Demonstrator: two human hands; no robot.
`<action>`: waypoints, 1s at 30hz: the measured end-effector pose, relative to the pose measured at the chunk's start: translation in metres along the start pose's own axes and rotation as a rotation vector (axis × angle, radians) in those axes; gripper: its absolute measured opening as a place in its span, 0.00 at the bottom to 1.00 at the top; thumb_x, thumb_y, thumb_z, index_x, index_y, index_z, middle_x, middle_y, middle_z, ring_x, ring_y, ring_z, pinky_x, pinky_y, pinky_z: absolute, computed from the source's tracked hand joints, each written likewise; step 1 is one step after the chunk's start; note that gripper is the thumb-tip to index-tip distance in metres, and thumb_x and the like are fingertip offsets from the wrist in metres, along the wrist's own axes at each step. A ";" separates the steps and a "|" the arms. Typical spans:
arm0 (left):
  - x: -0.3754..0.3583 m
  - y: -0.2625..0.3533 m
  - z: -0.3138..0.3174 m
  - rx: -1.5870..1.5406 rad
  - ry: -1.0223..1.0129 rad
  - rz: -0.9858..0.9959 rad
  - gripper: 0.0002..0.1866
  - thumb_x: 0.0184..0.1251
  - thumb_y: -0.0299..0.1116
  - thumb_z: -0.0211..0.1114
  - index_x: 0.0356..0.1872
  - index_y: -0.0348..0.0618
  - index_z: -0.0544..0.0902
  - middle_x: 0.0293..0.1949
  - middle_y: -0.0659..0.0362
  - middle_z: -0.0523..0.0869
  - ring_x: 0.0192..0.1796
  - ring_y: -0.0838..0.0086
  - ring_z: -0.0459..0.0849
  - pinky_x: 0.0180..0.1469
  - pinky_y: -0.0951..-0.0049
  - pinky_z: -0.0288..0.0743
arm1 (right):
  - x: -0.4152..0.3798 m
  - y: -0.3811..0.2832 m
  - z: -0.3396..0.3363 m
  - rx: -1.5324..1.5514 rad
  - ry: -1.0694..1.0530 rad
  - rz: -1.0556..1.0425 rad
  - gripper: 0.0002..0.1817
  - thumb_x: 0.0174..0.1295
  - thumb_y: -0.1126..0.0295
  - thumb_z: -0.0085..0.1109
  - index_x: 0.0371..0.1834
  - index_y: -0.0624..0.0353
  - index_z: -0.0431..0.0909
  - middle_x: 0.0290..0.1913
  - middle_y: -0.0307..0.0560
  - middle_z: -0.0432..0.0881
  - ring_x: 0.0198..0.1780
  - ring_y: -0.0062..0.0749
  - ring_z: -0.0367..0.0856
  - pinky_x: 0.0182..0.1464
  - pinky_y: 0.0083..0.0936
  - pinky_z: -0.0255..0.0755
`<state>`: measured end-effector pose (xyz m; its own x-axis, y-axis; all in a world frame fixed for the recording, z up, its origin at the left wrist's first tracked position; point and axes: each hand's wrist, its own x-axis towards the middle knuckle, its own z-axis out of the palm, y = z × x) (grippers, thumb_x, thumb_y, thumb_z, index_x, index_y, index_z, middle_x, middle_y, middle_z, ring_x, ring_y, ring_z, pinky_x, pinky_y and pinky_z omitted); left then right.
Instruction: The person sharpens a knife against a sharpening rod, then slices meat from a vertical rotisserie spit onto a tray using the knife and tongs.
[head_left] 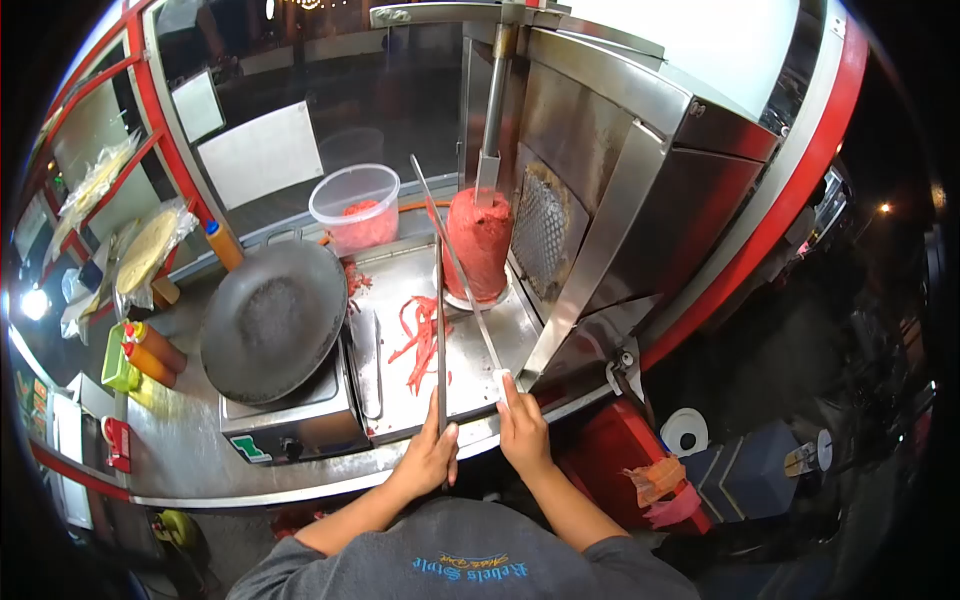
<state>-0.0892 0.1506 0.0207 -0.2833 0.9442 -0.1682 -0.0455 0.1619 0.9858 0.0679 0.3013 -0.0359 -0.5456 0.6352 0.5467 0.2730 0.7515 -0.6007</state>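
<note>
My left hand (pixel 428 455) is closed around a long dark sharpening steel (pixel 441 345) that points away from me over the metal tray. In my right hand (pixel 523 432) is a long knife (pixel 470 290), held by its white handle. The blade slants up to the left, and near its tip it crosses the upper end of the steel in this view. Just behind the blade stands a cone of red meat (pixel 480 250) on a vertical spit (pixel 493 110). Thin strips of meat (pixel 420 340) lie on the tray (pixel 405 400), left of the steel.
A grill with a mesh burner (pixel 548 232) rises right of the meat. To the left are tongs (pixel 371 370), a black pan (pixel 273 320) on a stove (pixel 300 430), and sauce bottles (pixel 150 355). A clear tub (pixel 355 215) with red meat sits behind. Wrapped flatbreads (pixel 152 245) hang far left.
</note>
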 end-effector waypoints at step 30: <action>-0.055 -0.037 -0.009 -0.164 -0.079 -0.035 0.38 0.94 0.37 0.42 0.91 0.60 0.31 0.30 0.60 0.71 0.22 0.78 0.71 0.28 0.74 0.76 | 0.011 0.002 0.001 0.157 0.105 -0.096 0.30 0.74 0.80 0.64 0.79 0.68 0.72 0.53 0.66 0.86 0.49 0.56 0.87 0.54 0.39 0.81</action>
<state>-0.0804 0.0900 -0.0063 -0.2031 0.9594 -0.1957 -0.2115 0.1522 0.9655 0.0614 0.3092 -0.0318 -0.4753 0.5831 0.6588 0.0919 0.7776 -0.6220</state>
